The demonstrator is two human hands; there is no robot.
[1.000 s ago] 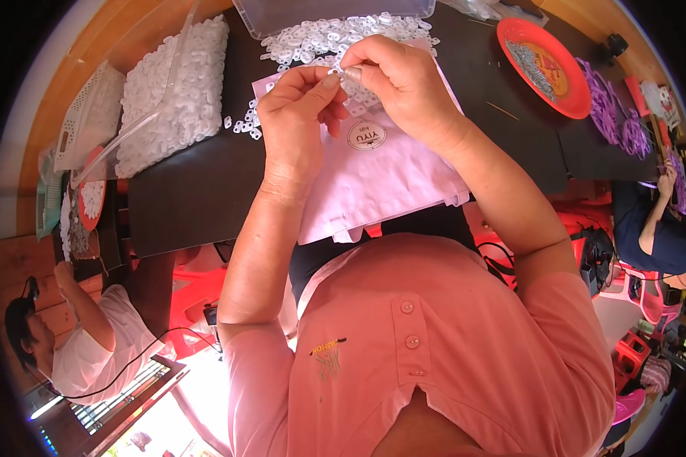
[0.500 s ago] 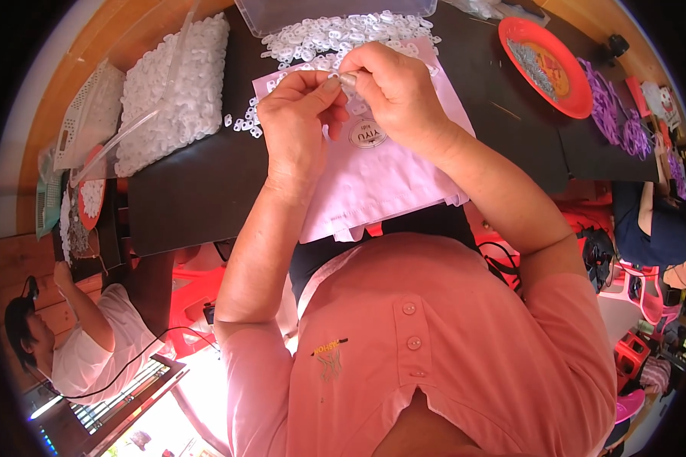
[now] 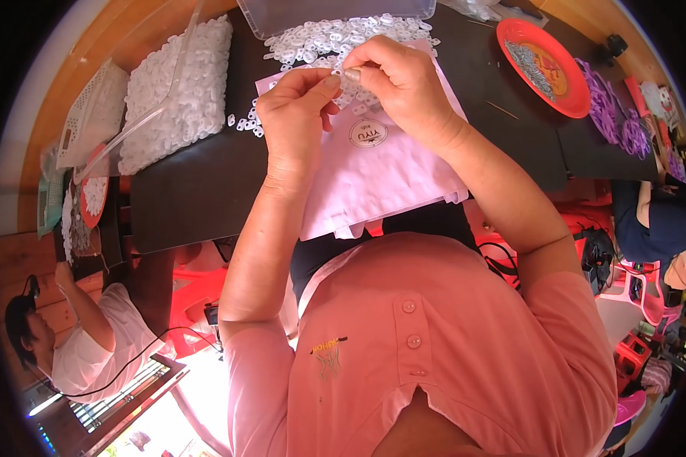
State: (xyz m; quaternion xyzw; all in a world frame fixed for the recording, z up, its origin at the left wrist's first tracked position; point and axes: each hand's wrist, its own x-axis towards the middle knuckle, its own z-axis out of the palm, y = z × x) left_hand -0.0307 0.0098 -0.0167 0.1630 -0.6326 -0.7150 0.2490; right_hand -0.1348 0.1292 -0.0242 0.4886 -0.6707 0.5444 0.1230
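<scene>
My left hand [image 3: 296, 114] and my right hand [image 3: 410, 90] meet fingertip to fingertip over the far part of a pink cloth [image 3: 381, 171]. Each hand is closed in a pinch of thumb and forefinger. Whatever sits between the fingertips is too small and too covered to make out. Just beyond them lies a heap of small white plastic pieces with holes [image 3: 312, 44], some of them spread onto the cloth. A few more loose white pieces [image 3: 248, 123] lie on the dark table left of my left hand. The cloth bears a round printed mark.
A clear tub packed with white pieces [image 3: 179, 91] stands at left; another clear bin [image 3: 335, 14] is beyond the heap. At right are a red plate [image 3: 579, 91] of small metal parts, purple straps [image 3: 606, 107] and a thin stick [image 3: 501, 110]. A co-worker [image 3: 99, 343] sits at left.
My fingertips have shifted slightly, and the right hand's fingers have turned and drawn a little away from the left's. Both hands stay pinched over the cloth.
</scene>
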